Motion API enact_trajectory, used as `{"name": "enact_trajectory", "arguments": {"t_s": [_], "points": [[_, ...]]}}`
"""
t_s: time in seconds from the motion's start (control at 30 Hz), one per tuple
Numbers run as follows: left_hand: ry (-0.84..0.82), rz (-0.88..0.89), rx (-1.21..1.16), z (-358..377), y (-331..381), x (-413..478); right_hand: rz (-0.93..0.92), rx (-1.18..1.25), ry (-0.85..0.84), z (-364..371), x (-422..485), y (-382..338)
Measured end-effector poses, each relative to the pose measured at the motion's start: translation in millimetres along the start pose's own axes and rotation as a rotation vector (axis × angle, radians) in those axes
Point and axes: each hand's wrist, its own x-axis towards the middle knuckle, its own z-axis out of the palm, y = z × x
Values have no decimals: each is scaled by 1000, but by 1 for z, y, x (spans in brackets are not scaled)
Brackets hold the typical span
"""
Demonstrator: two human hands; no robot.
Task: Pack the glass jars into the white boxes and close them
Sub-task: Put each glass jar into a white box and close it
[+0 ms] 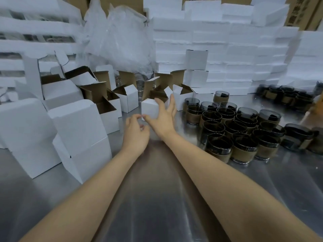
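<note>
An open white box (149, 109) with brown flaps raised stands at the table's middle. My right hand (163, 117) reaches to it with fingers spread, thumb and fingers against its front and right side. My left hand (135, 131) hovers just left of it, fingers loosely curled, holding nothing. Several dark glass jars (232, 131) with brown paper sleeves are grouped on the right of the metal table (157, 206).
Open white boxes (108, 105) crowd the left, two large closed ones (76, 137) nearest. Closed white boxes (227, 58) are stacked along the back. A clear plastic bag (122, 41) rises behind the middle. More jars (286, 96) sit at the far right.
</note>
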Motion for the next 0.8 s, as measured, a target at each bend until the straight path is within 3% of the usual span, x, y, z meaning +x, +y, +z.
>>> {"name": "enact_trajectory", "arguments": {"t_s": [0.27,0.5,0.63,0.8], "points": [[42,-46,-110,1,2,3,-217,91,-17,-13,-22,-5],[10,-24,-236,0,2,0,-218,286,-83,-45,-63,-5],[33,20,-249,-2,6,-5,-166,443,-2,-57,-70,-7],[-2,81,-224,-4,8,-11,-267,384,-68,-56,-71,-10]]}}
